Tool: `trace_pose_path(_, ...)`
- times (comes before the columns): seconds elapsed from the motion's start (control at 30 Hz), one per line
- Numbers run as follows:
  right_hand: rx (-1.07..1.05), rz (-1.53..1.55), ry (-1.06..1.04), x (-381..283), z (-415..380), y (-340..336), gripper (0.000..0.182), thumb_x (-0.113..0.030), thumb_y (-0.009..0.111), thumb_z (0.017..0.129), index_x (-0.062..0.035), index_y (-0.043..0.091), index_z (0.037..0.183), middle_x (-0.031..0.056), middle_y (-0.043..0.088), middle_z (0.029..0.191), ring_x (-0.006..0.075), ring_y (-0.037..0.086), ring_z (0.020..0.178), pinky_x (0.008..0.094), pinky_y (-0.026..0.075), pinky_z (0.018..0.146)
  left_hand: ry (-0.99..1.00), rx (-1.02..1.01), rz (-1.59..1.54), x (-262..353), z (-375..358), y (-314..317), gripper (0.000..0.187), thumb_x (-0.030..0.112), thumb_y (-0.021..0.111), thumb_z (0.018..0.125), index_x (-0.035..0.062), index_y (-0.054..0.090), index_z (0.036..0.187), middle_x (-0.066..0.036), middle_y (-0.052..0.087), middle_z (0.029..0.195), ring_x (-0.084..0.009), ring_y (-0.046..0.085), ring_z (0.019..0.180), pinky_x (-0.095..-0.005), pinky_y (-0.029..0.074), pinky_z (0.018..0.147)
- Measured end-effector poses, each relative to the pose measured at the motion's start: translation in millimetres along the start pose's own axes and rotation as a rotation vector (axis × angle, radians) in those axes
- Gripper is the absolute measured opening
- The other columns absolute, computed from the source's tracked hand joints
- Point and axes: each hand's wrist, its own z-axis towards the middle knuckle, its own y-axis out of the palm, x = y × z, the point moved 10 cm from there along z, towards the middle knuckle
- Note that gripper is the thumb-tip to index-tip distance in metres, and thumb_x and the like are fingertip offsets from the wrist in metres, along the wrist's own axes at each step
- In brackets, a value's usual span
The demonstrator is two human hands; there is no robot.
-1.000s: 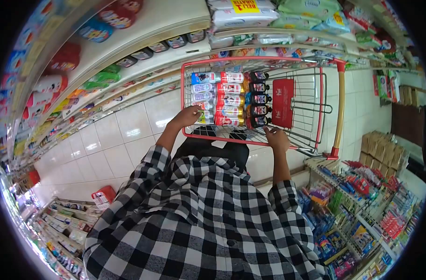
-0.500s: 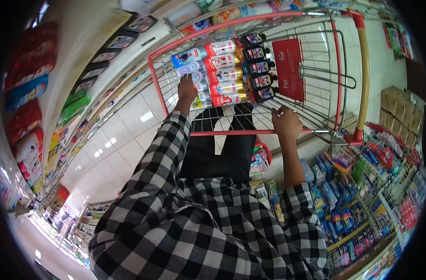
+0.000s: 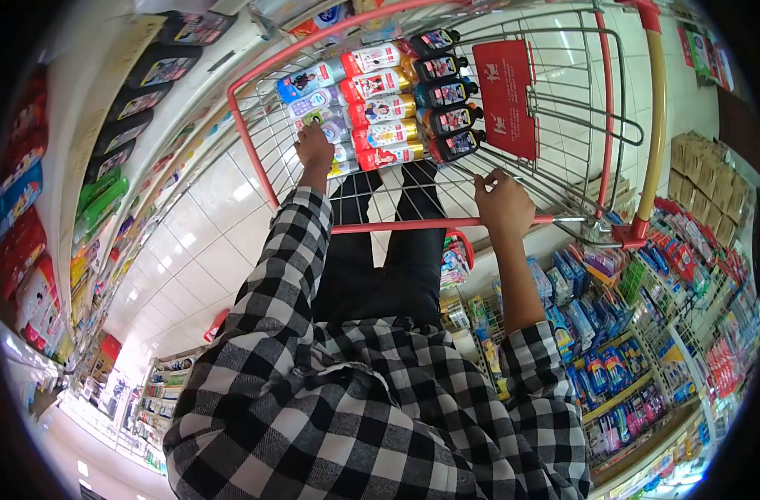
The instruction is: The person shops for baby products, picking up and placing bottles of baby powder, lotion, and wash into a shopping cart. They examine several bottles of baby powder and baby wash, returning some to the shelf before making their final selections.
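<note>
A shopping cart [image 3: 380,226] with a red rim stands in front of me, its wire basket holding bottles laid in rows. My left hand [image 3: 315,152] reaches over the rim, its bent fingers a little apart and touching the purple-and-green-labelled bottles [image 3: 334,127]. Beside these lie red-and-white bottles with gold ends [image 3: 384,109], then dark bottles with black caps [image 3: 451,119]. At the near side of the basket, my right hand [image 3: 506,205] has its fingers curled at the cart's wires; the fingertips are partly hidden.
On the left, a shelf [image 3: 72,158] carries black, green and red bottles. Racks of small packaged goods [image 3: 609,367] stand close on my right. Brown packets [image 3: 713,187] are stacked beyond the cart's handle [image 3: 656,108]. Pale floor tiles [image 3: 188,250] show between cart and shelf.
The cart and its bottles sit farther left and higher in view. My left hand has shifted with them, and its fingers look more bent. The right hand stays at the basket's near side.
</note>
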Motion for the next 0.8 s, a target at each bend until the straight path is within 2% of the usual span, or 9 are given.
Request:
trace_pose_path(0.17,-0.007,0.008,-0.018,-4,-3,-5,0.030,-0.042,0.063,0.082,-0.0151,0.072,0.089,0.0117,0.070,0.075,0.0301,0.069,0.075,0.0412,0.054,0.069,0.040,0.013,-0.330,6,-15,-36,0.065,0.037,0.077,0.069,0.0006,0.054,0.117,-0.021,0.051,0.123,-0.0373,0.050,0.113,-0.0443,0.045,0.095)
trace_pose_path(0.23,0.012,0.013,-0.032,-4,-1,-2,0.030,-0.042,0.063,0.081,-0.0151,0.072,0.089,0.0121,0.070,0.077,0.0310,0.069,0.076,0.0415,0.054,0.069,0.264,0.271,-0.469,17,-24,-64,0.061,0.039,0.077,0.069,0.0001,0.058,0.112,-0.022,0.056,0.114,-0.0381,0.053,0.109,-0.0431,0.046,0.092)
trace_pose_path(0.27,0.008,0.032,-0.030,-4,-2,-2,0.030,-0.042,0.063,0.080,-0.0140,0.072,0.087,0.0123,0.070,0.079,0.0319,0.069,0.077,0.0418,0.054,0.070,0.233,0.026,-0.587,16,-19,-51,0.085,0.044,0.077,0.068,-0.0001,0.048,0.134,-0.027,0.052,0.127,-0.0410,0.046,0.122,-0.0422,0.040,0.103)
trace_pose_path(0.37,0.050,0.037,-0.067,-4,-2,-5,0.031,-0.041,0.064,0.080,-0.0128,0.072,0.086,0.0127,0.070,0.080,0.0323,0.069,0.076,0.0424,0.054,0.069,0.327,0.060,-0.895,42,-75,-155,0.058,0.031,0.079,0.071,0.0026,0.060,0.117,-0.020,0.063,0.113,-0.0282,0.061,0.103,-0.0364,0.048,0.087)
trace_pose_path(0.47,0.085,0.053,-0.088,-1,-2,-6,0.030,-0.040,0.064,0.078,-0.0114,0.072,0.085,0.0135,0.070,0.079,0.0320,0.069,0.075,0.0419,0.055,0.068,0.299,-0.026,-1.299,47,-102,-183,0.031,0.017,0.073,0.081,0.0024,0.061,0.105,-0.002,0.067,0.093,-0.0088,0.060,0.081,-0.0277,0.049,0.073)
trace_pose_path(0.53,-0.029,0.051,-0.041,4,2,2,0.031,-0.039,0.058,0.080,-0.0145,0.072,0.093,0.0148,0.070,0.092,0.0338,0.068,0.087,0.0437,0.053,0.077,0.276,-0.020,-1.475,49,-122,-211,0.029,0.014,0.072,0.081,0.0035,0.060,0.105,-0.002,0.065,0.091,-0.0091,0.060,0.079,-0.0274,0.049,0.071)
trace_pose_path(0.7,0.120,0.091,-0.104,7,1,-5,0.030,-0.037,0.063,0.077,-0.0099,0.072,0.087,0.0150,0.070,0.083,0.0336,0.069,0.079,0.0445,0.054,0.070,0.292,-0.098,-1.691,54,-155,-267,0.024,0.010,0.069,0.083,0.0032,0.055,0.101,-0.005,0.063,0.088,-0.0148,0.064,0.072,-0.0279,0.053,0.060)
trace_pose_path(0.77,0.134,0.137,-0.104,12,7,1,0.031,-0.037,0.062,0.078,-0.0099,0.071,0.088,0.0156,0.070,0.085,0.0336,0.069,0.081,0.0447,0.054,0.071,0.251,-0.036,-1.702,49,-158,-280,0.023,0.009,0.068,0.082,0.0040,0.058,0.101,-0.001,0.064,0.085,-0.0087,0.058,0.074,-0.0272,0.049,0.065)
trace_pose_path(0.8,0.108,0.104,-0.072,16,11,7,0.028,-0.042,0.063,0.078,-0.0167,0.072,0.087,0.0127,0.070,0.087,0.0320,0.068,0.085,0.0436,0.053,0.075,0.291,-0.018,-1.680,48,-160,-289,0.023,0.009,0.069,0.082,0.0042,0.058,0.102,-0.001,0.063,0.084,-0.0087,0.058,0.074,-0.0274,0.049,0.066)
